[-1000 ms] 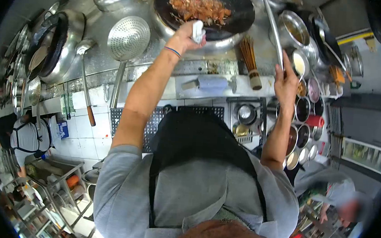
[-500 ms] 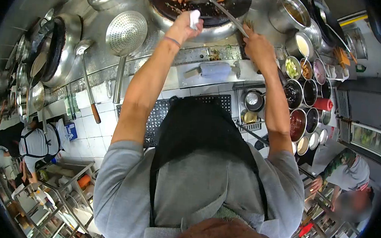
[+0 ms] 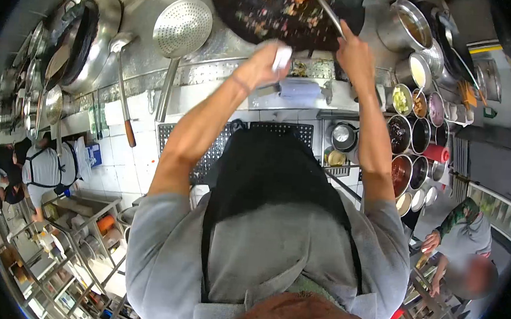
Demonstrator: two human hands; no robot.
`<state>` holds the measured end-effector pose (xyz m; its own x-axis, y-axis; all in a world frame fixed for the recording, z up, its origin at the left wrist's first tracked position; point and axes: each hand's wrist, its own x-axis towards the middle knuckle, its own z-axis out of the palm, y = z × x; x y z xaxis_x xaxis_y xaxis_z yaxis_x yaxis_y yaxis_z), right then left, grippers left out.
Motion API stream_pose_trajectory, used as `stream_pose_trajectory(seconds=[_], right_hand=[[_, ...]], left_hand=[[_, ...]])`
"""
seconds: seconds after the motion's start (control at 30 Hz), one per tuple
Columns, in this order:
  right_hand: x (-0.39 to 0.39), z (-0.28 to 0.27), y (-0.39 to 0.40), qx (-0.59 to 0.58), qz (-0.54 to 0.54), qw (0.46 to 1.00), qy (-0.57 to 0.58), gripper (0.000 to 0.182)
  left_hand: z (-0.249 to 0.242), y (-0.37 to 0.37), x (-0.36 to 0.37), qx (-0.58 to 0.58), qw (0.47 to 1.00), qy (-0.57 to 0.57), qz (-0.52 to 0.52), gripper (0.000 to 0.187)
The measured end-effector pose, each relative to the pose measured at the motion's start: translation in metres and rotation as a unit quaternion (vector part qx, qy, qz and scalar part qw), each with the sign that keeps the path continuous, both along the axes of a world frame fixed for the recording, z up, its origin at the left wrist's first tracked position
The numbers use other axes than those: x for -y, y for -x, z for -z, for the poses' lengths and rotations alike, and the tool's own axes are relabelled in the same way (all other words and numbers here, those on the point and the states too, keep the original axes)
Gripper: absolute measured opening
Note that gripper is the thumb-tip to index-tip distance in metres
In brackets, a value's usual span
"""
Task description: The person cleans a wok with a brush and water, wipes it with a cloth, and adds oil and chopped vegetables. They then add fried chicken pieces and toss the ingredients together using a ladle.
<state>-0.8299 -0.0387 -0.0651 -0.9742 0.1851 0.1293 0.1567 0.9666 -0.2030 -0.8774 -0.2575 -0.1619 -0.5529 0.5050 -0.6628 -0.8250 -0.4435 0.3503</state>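
My left hand (image 3: 262,65) is closed around a folded white cloth (image 3: 282,59) at the near rim of a dark wok (image 3: 242,13). My right hand (image 3: 355,57) grips the metal handle of a ladle (image 3: 328,10), which reaches into the wok; its bowl is out of the frame. Small chopped pieces of food (image 3: 288,25) lie scattered over the wok's inner surface, with larger orange pieces near the top edge. A folded bluish towel (image 3: 299,90) rests on the counter ledge between my forearms.
To the left are a perforated skimmer (image 3: 183,29), a wooden-handled ladle (image 3: 124,94) and another wok (image 3: 101,42). Bowls of sauces and ingredients (image 3: 399,134), pots (image 3: 404,27) and a red bottle (image 3: 435,152) stand right. Co-workers are at both sides.
The wok is tilted and nearer, and its food has spread from a reddish heap into scattered pieces. My left hand has moved down and right, and my right hand slightly up and right.
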Motion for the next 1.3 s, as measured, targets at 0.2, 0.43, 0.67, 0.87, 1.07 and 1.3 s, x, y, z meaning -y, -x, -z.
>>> stream_pose_trajectory(seconds=[0.2,0.43,0.67,0.87,1.07,1.3], right_hand=[[-0.055,-0.075,-0.096,0.031,-0.065,0.997,0.043,0.044],[-0.034,-0.094,-0.075,0.121,-0.048,0.989,-0.072,0.041],[-0.012,-0.020,-0.025,-0.009,0.013,0.999,0.034,0.043],[-0.040,0.004,-0.074,-0.103,0.031,0.933,0.344,0.037],[-0.045,-0.008,-0.078,-0.164,-0.008,0.964,0.208,0.039],[-0.028,-0.038,-0.079,0.039,-0.005,0.999,-0.010,0.045]], left_hand=[[-0.060,0.037,0.000,0.046,0.996,-0.031,-0.065,0.018],[-0.080,0.053,-0.007,0.046,0.997,-0.041,0.036,0.018],[-0.004,-0.021,0.005,-0.062,0.997,-0.018,0.034,0.016],[-0.014,0.092,0.013,-0.025,0.999,-0.030,0.005,0.020],[-0.019,0.102,0.005,-0.022,0.997,-0.070,0.011,0.028],[0.032,0.137,-0.003,-0.001,0.986,-0.164,-0.009,0.016]])
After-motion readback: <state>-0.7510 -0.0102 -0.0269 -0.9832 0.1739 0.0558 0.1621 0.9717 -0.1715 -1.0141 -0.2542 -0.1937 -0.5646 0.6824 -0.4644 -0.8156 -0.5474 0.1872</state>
